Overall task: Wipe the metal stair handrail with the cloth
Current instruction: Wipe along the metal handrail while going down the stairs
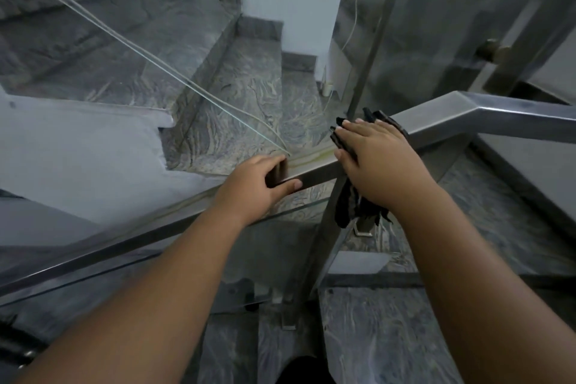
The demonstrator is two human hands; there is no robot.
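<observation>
A square steel handrail (442, 118) runs from lower left up to the right, where it bends. My right hand (371, 159) lies flat on top of the rail, pressing a black cloth (349, 206) against it. The cloth peeks out past my fingertips and hangs in a ragged bunch below my wrist. My left hand (261, 184) grips the rail just left of the right hand, fingers over the top and thumb on the near side.
A steel post (314, 259) drops from the rail below my right hand, with glass panels (261, 246) under the rail. Grey marble stairs (243, 97) descend beyond. A second railing and posts (530, 25) rise at upper right. A thin cable (124, 40) crosses the steps.
</observation>
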